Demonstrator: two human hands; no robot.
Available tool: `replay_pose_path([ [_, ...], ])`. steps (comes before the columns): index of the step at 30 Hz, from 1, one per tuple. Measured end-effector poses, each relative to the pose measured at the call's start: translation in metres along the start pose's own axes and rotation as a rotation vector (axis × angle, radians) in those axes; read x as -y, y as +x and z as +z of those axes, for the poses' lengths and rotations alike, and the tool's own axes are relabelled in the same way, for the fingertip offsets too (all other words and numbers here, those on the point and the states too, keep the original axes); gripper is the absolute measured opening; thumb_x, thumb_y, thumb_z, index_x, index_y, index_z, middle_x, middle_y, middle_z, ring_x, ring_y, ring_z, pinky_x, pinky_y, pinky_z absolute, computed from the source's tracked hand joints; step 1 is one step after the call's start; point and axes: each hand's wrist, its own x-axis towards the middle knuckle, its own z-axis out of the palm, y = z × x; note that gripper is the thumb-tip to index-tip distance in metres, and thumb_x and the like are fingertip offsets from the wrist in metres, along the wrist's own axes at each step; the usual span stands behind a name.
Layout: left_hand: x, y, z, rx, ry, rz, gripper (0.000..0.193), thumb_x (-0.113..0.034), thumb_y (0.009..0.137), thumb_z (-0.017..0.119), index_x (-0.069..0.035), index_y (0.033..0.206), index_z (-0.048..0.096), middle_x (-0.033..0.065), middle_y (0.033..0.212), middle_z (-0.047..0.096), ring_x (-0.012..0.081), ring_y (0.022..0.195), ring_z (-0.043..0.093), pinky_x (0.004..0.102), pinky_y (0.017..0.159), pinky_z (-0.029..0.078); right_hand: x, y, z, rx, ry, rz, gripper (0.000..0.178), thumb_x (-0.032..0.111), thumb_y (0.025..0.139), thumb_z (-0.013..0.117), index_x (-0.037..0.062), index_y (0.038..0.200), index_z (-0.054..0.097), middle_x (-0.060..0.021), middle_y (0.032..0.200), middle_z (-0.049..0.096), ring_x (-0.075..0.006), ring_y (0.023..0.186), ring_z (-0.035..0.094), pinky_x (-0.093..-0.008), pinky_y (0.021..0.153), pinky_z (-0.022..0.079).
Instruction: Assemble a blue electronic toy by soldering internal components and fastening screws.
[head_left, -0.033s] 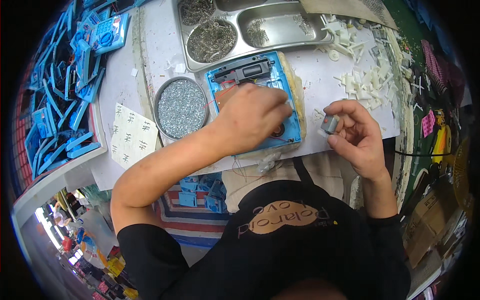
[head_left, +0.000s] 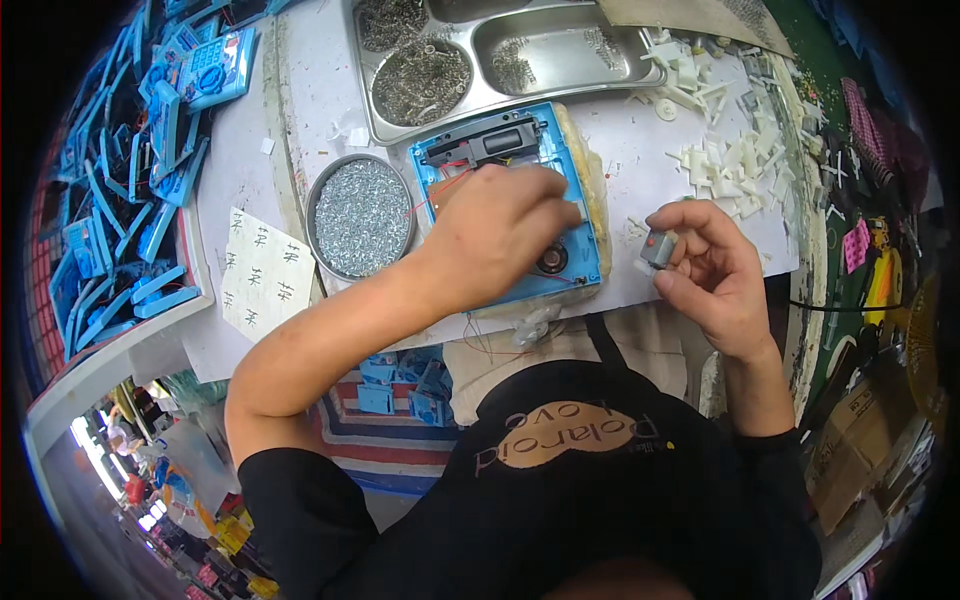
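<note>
A blue plastic casing [head_left: 583, 175] lies open side up in front of me. A black housing [head_left: 497, 142] with red wires sits along its far edge, and a round dark part [head_left: 552, 260] shows near its right side. My left hand [head_left: 498, 228] reaches across the casing with curled, closed fingers. Whatever is between those fingertips is hidden. To the right of the casing, my right hand [head_left: 722, 280] pinches a small grey boxy part [head_left: 656, 247] with an orange-red spot, held off the table.
Left of the casing stands a round bowl [head_left: 318, 240] of small silver screws. Beyond is a metal tray [head_left: 585, 65] with springs. White plastic parts [head_left: 728, 170] are heaped at right. Blue casings [head_left: 150, 150] pile up at far left, near a handwritten paper [head_left: 262, 272].
My left hand has shifted slightly over the casing, baring more of the round dark part. The right hand stays where it was with the grey boxy part.
</note>
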Motion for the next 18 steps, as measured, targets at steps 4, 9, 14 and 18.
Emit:
replay_pose_path([
  [4, -0.005, 0.006, -0.012, -0.04, -0.073, -0.06, 0.035, -0.006, 0.067, 0.081, -0.009, 0.101, 0.07, 0.0095, 0.102, 0.06, 0.0286, 0.082, 0.062, 0.0386, 0.071, 0.049, 0.0, -0.001, -0.002, -0.002, 0.008, -0.006, 0.046, -0.009, 0.09, 0.066, -0.0031, 0.133, 0.054, -0.0002, 0.089, 0.061, -0.0005, 0.075, 0.052, -0.0153, 0.063, 0.039],
  [9, -0.032, 0.016, -0.013, 0.184, 0.056, -0.074, 0.02, -0.01, 0.069, 0.078, -0.01, 0.087, 0.07, 0.0066, 0.102, 0.061, 0.0263, 0.088, 0.06, 0.0396, 0.077, 0.044, 0.002, -0.001, -0.005, 0.008, 0.008, -0.015, 0.047, -0.01, 0.089, 0.067, -0.0029, 0.133, 0.054, -0.001, 0.09, 0.061, 0.0, 0.072, 0.051, -0.0145, 0.06, 0.038],
  [14, -0.044, 0.023, 0.0, 0.253, 0.207, -0.107, 0.007, -0.015, 0.069, 0.07, -0.01, 0.073, 0.07, 0.0063, 0.097, 0.058, 0.0255, 0.096, 0.055, 0.0411, 0.086, 0.04, 0.006, -0.005, -0.006, -0.011, -0.01, -0.039, 0.046, -0.01, 0.089, 0.066, -0.0024, 0.133, 0.055, -0.0008, 0.092, 0.062, 0.0002, 0.073, 0.052, -0.0146, 0.061, 0.039],
  [18, -0.045, 0.026, 0.008, 0.277, 0.212, -0.161, 0.009, -0.015, 0.069, 0.074, -0.011, 0.072, 0.067, 0.0054, 0.097, 0.058, 0.025, 0.095, 0.054, 0.0438, 0.089, 0.038, 0.007, -0.009, -0.01, -0.013, -0.01, -0.034, 0.045, -0.009, 0.09, 0.067, -0.0021, 0.133, 0.055, -0.0004, 0.093, 0.063, -0.0003, 0.076, 0.053, -0.0152, 0.063, 0.04],
])
